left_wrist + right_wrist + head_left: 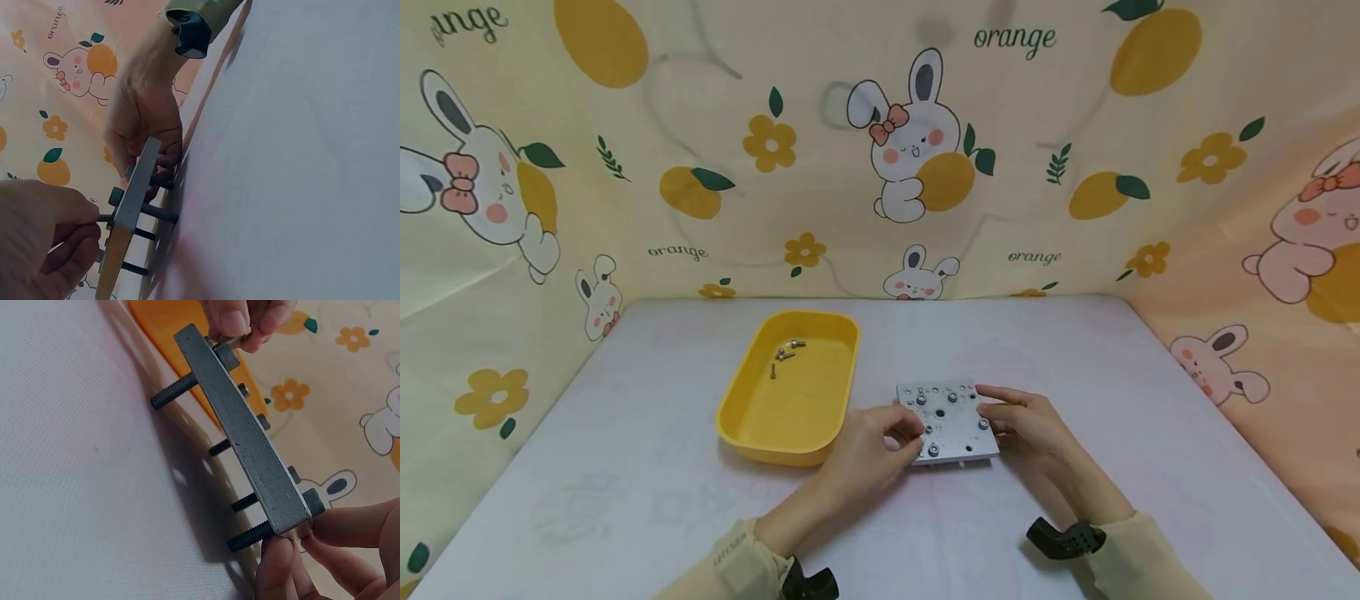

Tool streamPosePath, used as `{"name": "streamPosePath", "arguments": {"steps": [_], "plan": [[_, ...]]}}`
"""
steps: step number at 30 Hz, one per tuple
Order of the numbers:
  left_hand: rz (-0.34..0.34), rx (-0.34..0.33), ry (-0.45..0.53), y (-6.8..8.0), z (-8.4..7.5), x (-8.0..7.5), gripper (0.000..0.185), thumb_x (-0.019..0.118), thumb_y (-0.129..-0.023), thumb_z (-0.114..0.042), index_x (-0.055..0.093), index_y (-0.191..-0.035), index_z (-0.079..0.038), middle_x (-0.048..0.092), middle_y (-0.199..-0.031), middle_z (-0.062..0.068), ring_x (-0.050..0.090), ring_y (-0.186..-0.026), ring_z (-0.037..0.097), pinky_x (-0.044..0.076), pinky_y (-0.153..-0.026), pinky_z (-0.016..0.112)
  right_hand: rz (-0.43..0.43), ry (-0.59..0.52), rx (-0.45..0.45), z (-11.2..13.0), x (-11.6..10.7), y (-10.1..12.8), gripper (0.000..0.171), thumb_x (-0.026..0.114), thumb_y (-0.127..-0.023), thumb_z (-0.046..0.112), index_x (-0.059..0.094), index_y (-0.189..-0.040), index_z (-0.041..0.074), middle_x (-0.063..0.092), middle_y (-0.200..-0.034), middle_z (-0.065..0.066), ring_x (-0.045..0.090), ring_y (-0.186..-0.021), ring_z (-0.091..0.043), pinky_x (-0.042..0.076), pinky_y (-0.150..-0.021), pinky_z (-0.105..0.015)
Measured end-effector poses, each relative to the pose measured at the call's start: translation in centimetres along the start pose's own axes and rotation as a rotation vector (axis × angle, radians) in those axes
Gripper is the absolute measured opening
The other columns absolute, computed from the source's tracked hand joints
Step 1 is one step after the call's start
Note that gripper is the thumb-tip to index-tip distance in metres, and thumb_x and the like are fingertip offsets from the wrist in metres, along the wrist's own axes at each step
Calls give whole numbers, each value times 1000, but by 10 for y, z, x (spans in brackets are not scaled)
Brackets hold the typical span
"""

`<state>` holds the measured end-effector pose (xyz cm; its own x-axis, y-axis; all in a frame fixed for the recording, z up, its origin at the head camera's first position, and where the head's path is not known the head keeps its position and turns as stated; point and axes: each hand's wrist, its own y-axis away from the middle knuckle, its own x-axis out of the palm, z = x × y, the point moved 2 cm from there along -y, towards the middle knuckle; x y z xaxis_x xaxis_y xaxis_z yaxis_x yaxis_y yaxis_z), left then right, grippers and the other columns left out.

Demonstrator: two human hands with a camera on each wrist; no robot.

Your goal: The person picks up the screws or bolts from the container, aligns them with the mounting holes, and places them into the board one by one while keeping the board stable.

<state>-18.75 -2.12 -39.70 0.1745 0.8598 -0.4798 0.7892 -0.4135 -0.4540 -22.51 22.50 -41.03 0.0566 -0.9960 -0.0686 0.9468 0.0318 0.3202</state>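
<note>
A flat silver metal plate (958, 437) with holes stands raised over the table. Several bolts run through it; in the right wrist view their threaded shanks (175, 391) stick out of its underside. My right hand (1033, 425) grips the plate's right edge between thumb and fingers. At the left side of the top face, my left hand (872, 442) pinches a small screw (105, 218) between thumb and index finger, its tip right at the plate's surface. The fingers hide most of that screw.
Left of the plate, close to my left hand, stands a yellow tray (775, 455) with several small screws (785, 355) at its far end. A white cloth (625, 467) covers the table. Printed curtains (820, 192) enclose the back and sides.
</note>
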Motion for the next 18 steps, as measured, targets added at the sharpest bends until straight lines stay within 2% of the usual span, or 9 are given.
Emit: {"name": "streamPosePath", "arguments": {"steps": [5,8,13,18], "plan": [[-1,46,-55,1,0,-1,12,75,-82,5,70,-91,-2,70,-88,5,63,-78,5,56,-68,25,-12,32,-1,-1,0,0,52,71,-91,13,55,-139,3,68,-112,-12,66,-84,-19,53,-65,-32],[-1,32,-63,2,1,0,12,76,-81,3,70,-89,-4,70,-86,3,63,-76,4,55,-68,23,-6,35,6,-3,-1,0,52,71,-90,13,56,-138,4,70,-109,-11,66,-84,-19,54,-67,-32],[-16,-25,-25,3,5,3,13,79,-81,-1,72,-89,-7,70,-83,-6,63,-76,2,55,-69,23,3,24,13,-5,-2,-2,51,72,-90,14,57,-138,5,70,-108,-10,67,-84,-19,54,-69,-32],[-35,-114,70,4,8,5,14,79,-81,-2,72,-92,-8,69,-84,-8,64,-76,5,55,-70,25,-2,27,-2,-3,-1,-2,52,70,-91,12,54,-140,3,69,-111,-11,67,-84,-19,54,-67,-32]]}}
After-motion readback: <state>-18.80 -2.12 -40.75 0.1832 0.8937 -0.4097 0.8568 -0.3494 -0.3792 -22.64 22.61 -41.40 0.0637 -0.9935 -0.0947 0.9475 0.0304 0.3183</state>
